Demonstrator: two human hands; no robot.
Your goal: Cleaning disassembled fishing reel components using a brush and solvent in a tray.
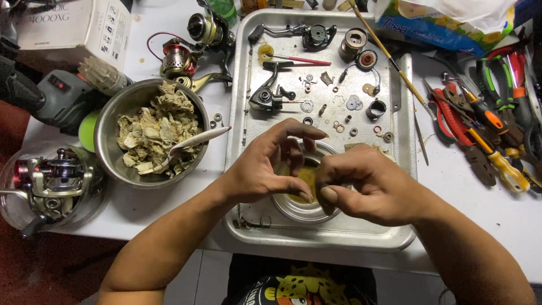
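Both hands are hovering right over the small round metal dish [302, 208] of yellowish liquid sitting at the near end of the metal tray [395, 237]. The right hand [375, 189] has its thumb and forefinger pinched shut on a small brownish part [323, 195], too hidden by the fingers to say what kind, and that part is right at the dish, just above or touching the liquid. The left hand [265, 166] is curled in from the other side, thumb tip and fingertips coming together almost against the right thumb; can't tell if it's actually got hold of the same piece or just steadying it. So the part lies between the two grips, closer into the right one, directly above the dish.

Farther up the tray: a stripped fishing reel body [265, 96], a handle, washers, bearings and tiny screws laid out. Left of the tray on the white worktop [169, 209] there's a steel bowl of crumpled stained wipes [152, 133] and a couple more spinning reels [180, 56]. Pliers and screwdrivers [485, 124] piled on the right.
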